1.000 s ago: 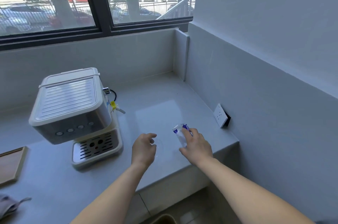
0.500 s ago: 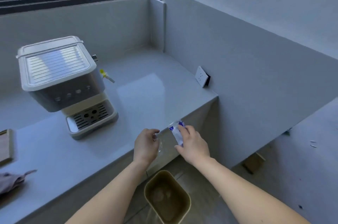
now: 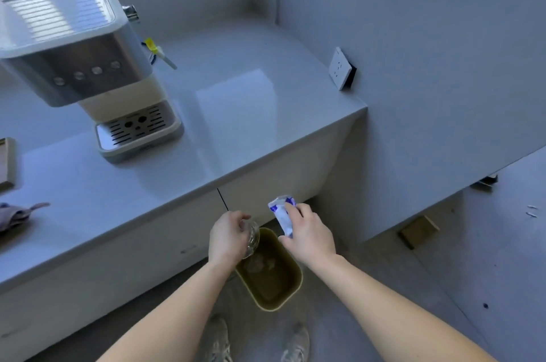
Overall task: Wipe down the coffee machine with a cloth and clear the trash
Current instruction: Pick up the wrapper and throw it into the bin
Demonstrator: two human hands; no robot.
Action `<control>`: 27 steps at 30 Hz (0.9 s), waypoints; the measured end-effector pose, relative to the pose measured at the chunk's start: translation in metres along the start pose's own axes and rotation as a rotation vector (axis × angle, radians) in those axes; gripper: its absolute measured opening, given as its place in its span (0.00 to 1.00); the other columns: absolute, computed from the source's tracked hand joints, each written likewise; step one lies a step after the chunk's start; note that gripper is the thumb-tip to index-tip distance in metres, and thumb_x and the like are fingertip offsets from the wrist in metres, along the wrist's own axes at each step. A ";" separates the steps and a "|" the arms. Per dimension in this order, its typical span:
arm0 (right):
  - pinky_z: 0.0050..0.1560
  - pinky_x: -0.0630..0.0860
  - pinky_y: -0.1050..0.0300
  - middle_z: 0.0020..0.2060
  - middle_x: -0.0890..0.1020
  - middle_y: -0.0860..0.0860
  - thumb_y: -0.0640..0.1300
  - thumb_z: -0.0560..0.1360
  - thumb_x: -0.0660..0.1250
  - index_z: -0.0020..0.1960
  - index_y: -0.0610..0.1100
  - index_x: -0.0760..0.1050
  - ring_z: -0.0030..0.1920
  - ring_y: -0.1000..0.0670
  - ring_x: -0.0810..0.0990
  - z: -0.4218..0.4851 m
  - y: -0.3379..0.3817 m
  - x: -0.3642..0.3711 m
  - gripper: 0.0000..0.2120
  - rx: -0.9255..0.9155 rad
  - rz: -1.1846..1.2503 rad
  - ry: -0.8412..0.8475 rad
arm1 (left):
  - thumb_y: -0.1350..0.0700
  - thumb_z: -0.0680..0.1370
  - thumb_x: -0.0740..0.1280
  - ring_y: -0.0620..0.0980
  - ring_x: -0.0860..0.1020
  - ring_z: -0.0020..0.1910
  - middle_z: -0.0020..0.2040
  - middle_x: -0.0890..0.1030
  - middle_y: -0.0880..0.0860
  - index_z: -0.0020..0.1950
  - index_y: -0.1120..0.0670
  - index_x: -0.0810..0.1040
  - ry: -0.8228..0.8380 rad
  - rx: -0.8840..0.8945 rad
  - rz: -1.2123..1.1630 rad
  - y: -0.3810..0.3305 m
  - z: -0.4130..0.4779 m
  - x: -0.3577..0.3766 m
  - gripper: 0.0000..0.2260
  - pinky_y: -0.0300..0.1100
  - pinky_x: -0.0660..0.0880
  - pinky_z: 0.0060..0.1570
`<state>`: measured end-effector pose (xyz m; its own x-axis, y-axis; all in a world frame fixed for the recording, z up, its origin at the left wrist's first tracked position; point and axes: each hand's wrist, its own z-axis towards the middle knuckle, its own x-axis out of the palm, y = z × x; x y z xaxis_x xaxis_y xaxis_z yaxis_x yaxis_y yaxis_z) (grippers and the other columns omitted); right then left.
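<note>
Holding a small white packet [image 3: 282, 215] with blue marks, the right hand [image 3: 310, 236] has its fingers closed tight around it, just above the far right rim of the bin. The packet looks crumpled and sticks up out of the hand. The left hand [image 3: 229, 239] is curled shut on a clear, see-through piece of trash [image 3: 251, 236], over the far left rim. It is hard to tell what that clear thing is. The brown bin [image 3: 291, 285] sits on the floor, near the counter [image 3: 236, 113], and the arms hide part of it. Something blurry lies at its bottom. The coffee machine [image 3: 82, 57] stands on the counter, far left, white and silver. The grey cloth [image 3: 17, 214] lies at the left edge, cut off by the picture. Two shoes [image 3: 218, 341] show at the bottom
</note>
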<state>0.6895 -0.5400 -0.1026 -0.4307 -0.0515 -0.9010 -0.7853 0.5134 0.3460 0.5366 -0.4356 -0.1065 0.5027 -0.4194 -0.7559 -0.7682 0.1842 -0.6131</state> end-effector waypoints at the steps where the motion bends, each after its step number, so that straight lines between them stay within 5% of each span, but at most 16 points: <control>1: 0.52 0.80 0.50 0.69 0.68 0.49 0.56 0.74 0.69 0.74 0.52 0.58 0.61 0.46 0.74 0.001 -0.005 0.009 0.34 0.010 0.000 0.006 | 0.60 0.77 0.66 0.43 0.76 0.44 0.52 0.80 0.48 0.58 0.49 0.81 0.003 -0.012 -0.002 0.007 0.000 0.009 0.11 0.31 0.70 0.40; 6: 0.51 0.80 0.54 0.69 0.68 0.50 0.59 0.73 0.70 0.75 0.54 0.57 0.61 0.48 0.75 -0.001 -0.038 0.084 0.36 0.124 0.045 0.075 | 0.60 0.76 0.67 0.48 0.79 0.52 0.53 0.82 0.48 0.58 0.48 0.81 0.112 -0.094 0.008 0.052 0.007 0.065 0.13 0.44 0.78 0.49; 16: 0.53 0.79 0.52 0.68 0.70 0.51 0.59 0.71 0.71 0.73 0.56 0.58 0.61 0.46 0.76 0.011 -0.085 0.264 0.36 0.281 0.189 0.259 | 0.59 0.78 0.67 0.41 0.71 0.43 0.55 0.80 0.48 0.58 0.47 0.79 0.189 -0.166 0.105 0.171 0.048 0.188 0.11 0.36 0.68 0.44; 27: 0.65 0.73 0.43 0.73 0.65 0.52 0.54 0.73 0.71 0.77 0.52 0.56 0.68 0.43 0.69 0.049 -0.097 0.361 0.39 0.244 0.156 0.341 | 0.60 0.78 0.66 0.49 0.79 0.52 0.58 0.81 0.50 0.59 0.49 0.79 0.285 -0.200 0.146 0.228 0.073 0.274 0.12 0.39 0.71 0.44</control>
<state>0.6314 -0.5666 -0.4742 -0.6896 -0.2157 -0.6913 -0.5891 0.7224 0.3622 0.5282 -0.4438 -0.4699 0.2736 -0.6374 -0.7203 -0.8998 0.0951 -0.4259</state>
